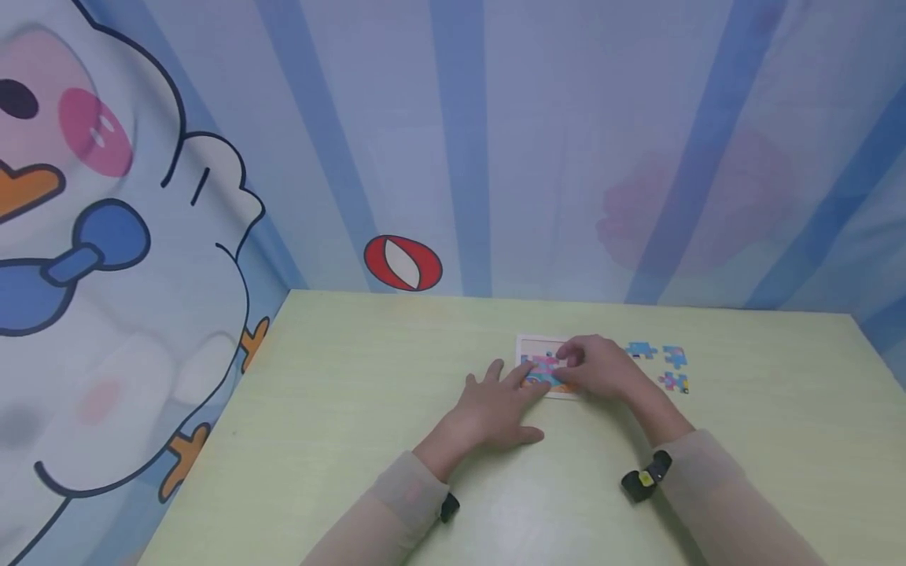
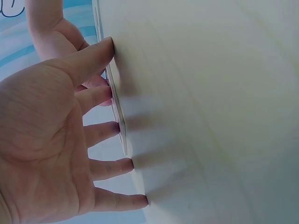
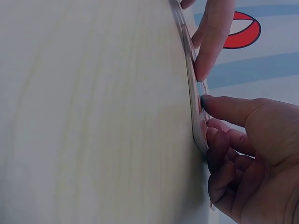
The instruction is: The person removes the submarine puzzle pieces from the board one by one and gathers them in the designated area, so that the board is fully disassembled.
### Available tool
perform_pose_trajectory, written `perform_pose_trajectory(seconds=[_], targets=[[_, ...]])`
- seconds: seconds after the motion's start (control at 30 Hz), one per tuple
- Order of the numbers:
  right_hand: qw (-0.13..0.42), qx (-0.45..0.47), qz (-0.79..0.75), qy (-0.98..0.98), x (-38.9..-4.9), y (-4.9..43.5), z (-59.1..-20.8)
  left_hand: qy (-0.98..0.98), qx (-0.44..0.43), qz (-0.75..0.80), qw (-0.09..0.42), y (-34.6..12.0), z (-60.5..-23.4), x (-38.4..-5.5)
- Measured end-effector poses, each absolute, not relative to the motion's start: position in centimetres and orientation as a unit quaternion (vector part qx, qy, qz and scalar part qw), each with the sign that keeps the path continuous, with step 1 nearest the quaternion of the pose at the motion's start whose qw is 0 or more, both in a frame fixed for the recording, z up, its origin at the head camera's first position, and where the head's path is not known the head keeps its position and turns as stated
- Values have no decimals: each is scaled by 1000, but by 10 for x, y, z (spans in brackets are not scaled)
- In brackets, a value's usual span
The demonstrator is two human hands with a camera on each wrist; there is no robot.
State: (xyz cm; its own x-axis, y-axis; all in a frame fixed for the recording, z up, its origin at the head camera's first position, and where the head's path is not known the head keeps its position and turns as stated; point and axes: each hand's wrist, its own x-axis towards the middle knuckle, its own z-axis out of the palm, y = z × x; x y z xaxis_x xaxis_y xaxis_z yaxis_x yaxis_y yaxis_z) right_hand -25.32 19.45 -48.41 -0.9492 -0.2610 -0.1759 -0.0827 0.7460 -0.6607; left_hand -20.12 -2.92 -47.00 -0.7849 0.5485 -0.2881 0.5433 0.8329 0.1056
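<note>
A small jigsaw puzzle [image 1: 543,373] in pale-edged tray lies flat on the table, its upper strip bare and pink, blue and orange pieces below. My left hand [image 1: 499,410] is spread, with some fingertips resting on the puzzle's lower left and others on the tabletop; the left wrist view shows this hand [image 2: 51,140] with straight fingers. Over the puzzle's right side, my right hand [image 1: 602,367] has curled fingers and pinches a puzzle piece, mostly hidden by the fingers. In the right wrist view, the right thumb [image 3: 233,108] touches the puzzle's surface.
Several loose puzzle pieces, among them a blue one [image 1: 641,350] and a multicoloured one [image 1: 674,383], lie right of the tray on the pale yellow table [image 1: 368,377]. A striped blue cloth backdrop [image 1: 538,157] with a cartoon bird rises behind the table.
</note>
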Motion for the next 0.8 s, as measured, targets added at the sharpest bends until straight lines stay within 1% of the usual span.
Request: perform_pose_trajectory(seconds=[0.33, 0.8], targets=[[131, -87, -337, 928, -253, 190, -482, 944, 289, 10, 159, -30, -469, -201], [94, -83, -361, 924, -249, 190, -480, 944, 291, 19, 151, -30, -469, -201]])
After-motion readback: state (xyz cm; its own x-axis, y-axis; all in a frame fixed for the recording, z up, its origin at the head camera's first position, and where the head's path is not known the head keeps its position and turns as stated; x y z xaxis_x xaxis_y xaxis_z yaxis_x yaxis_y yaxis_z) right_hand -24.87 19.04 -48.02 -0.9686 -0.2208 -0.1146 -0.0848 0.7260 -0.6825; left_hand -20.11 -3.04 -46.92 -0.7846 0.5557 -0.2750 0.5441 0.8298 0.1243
